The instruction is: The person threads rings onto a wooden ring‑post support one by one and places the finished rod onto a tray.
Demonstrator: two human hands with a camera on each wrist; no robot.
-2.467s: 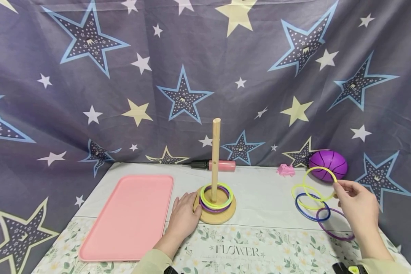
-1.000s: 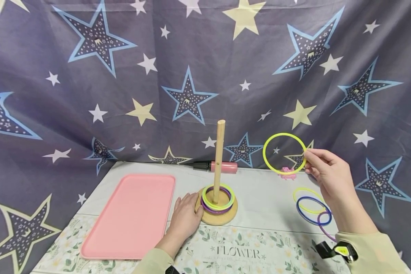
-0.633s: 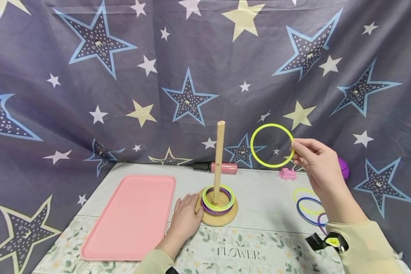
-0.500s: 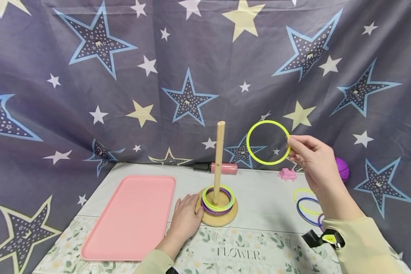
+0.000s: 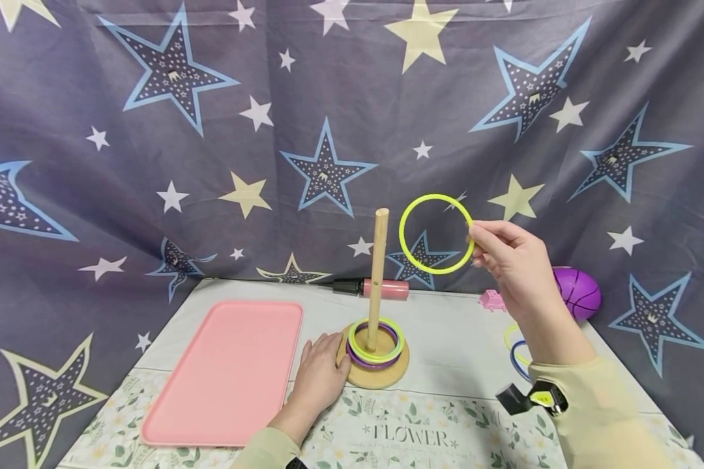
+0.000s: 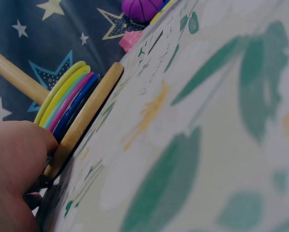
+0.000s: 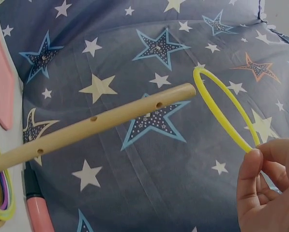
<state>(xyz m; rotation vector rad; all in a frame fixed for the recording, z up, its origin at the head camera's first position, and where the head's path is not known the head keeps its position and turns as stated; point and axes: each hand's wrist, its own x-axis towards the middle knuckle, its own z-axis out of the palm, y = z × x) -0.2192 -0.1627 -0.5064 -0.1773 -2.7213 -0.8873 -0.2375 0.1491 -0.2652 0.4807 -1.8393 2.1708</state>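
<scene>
A yellow ring (image 5: pixel 437 270) stands upright in the air, its right edge pinched between thumb and fingers of my right hand (image 5: pixel 513 267). It is just right of the top of a wooden peg (image 5: pixel 378 273), and in the right wrist view the ring (image 7: pixel 221 115) appears beside the peg's tip. Around the peg's foot lies a stack of several coloured rings (image 6: pixel 62 94), on a round wooden base (image 5: pixel 375 380). My left hand (image 5: pixel 321 371) rests at the base's left edge, fingers extended, thumb touching it.
On the left lies a pink tray (image 5: pixel 223 374). A pink and black pump (image 5: pixel 385 289) is behind the peg. At right are a purple ball (image 5: pixel 577 293), a pink toy (image 5: pixel 491 300) and loose rings, including a blue ring (image 5: pixel 517 365), partly hidden by my right arm.
My right hand has lifted the yellow ring from the loose rings at right and carried it up and left toward the peg. The left hand has stayed at the base.
</scene>
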